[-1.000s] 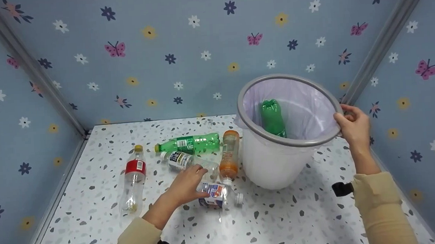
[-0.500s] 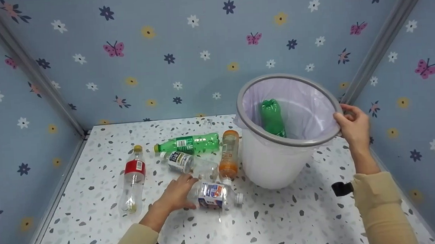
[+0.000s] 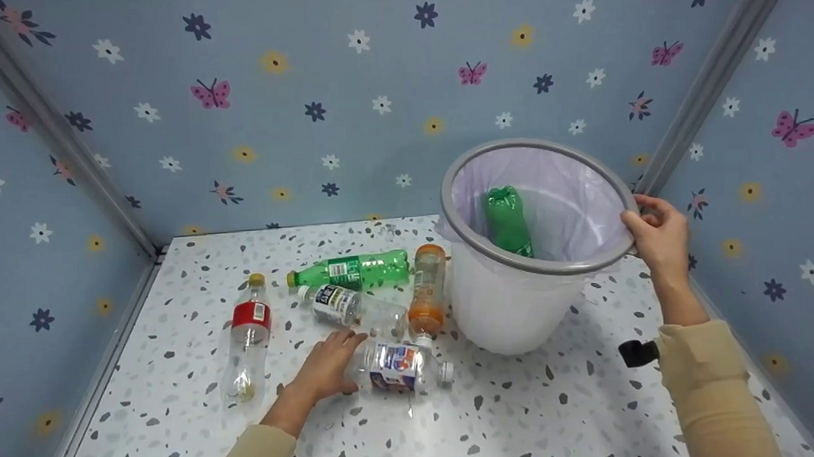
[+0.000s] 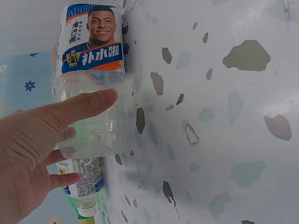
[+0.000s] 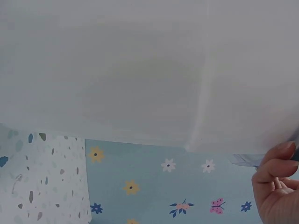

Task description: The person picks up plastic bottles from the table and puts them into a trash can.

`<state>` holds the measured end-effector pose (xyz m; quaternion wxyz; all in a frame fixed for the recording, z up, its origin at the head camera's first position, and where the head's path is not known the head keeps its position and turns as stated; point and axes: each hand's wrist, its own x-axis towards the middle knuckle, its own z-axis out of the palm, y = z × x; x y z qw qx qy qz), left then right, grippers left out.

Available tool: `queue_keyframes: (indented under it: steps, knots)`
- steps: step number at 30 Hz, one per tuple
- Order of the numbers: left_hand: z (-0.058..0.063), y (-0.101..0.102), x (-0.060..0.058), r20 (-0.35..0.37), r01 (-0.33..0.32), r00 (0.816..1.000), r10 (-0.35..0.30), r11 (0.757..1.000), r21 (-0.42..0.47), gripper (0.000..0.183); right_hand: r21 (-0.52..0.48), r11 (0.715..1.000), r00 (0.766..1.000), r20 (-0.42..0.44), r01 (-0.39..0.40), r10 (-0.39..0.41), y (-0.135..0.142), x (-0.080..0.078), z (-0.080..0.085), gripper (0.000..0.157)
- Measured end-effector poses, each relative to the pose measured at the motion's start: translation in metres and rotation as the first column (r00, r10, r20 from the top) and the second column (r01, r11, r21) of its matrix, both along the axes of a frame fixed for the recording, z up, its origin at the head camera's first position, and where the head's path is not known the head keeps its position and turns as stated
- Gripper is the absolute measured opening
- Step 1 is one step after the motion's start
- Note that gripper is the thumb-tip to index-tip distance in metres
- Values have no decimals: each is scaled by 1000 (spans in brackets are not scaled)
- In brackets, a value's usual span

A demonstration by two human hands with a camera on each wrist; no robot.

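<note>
Tabletop [image 3: 529,427]: left hand [image 3: 322,365] loosely spans clear bottle [image 3: 395,366]; right hand [image 3: 663,239] pinches bin [image 3: 515,306], green bottle [image 3: 508,224] inside (head view only).

Left hand [image 3: 325,366] is spread, right hand [image 3: 661,239] curled.

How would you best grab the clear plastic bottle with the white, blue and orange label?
Probably the clear bottle is best gripped round its unlabelled base end, coming from the person's left. It lies on its side, cap pointing right, so that end faces the left hand; its rounded body should suit a grip from opposite sides.
</note>
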<state>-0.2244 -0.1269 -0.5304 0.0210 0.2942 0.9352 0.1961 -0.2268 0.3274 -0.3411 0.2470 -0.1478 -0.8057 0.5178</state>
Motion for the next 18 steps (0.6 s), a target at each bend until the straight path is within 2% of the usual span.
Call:
queue_keyframes:
  steps: [9,13,18]
  knots:
    - [-7,-2,1,36,-35,999,33,997,66,76,13,1000,1000,5,8,-8,0,-1,0,38]
    - [-7,-2,1,44,-31,999,28,996,86,74,11,1000,1000,11,2,-3,0,-1,0,39]
    - [-4,-1,4,103,-67,993,59,995,78,72,5,1000,1000,16,2,-2,0,0,1,39]
